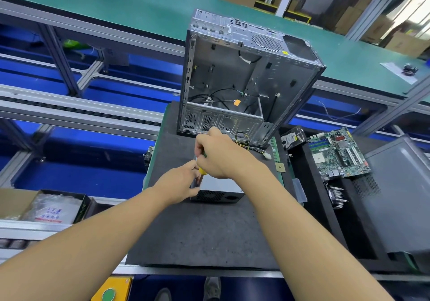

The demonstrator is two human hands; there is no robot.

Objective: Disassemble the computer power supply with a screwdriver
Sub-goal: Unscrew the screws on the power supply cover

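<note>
The power supply (pixel 221 185), a grey metal box with its fan grille facing the lower edge of the frame, lies on the black mat (pixel 197 235) at the centre of the picture, just below the emptied computer case (pixel 244 79). Its bundle of wires (pixel 243 140) trails up toward the case. The left hand (pixel 179 184) holds the box at its left edge, fingers curled over the top corner and thumb down on the grille face. The right hand (pixel 221 154) is clenched round the handle of the screwdriver (pixel 203 171), whose yellow and green show between the two hands. The tip is hidden behind the hands, so I cannot tell whether it sits in a screw head. That is the main risk: driven at a slant or half seated, the bit would likely ride out and chew the screw. Since the left fingers lie just beside the shaft, a slip could run the tip into them. The box rests loose on the mat, so a weak hold may let it twist under the turning force. A freed screw could roll off toward the motherboard (pixel 339 154) at right.
</note>
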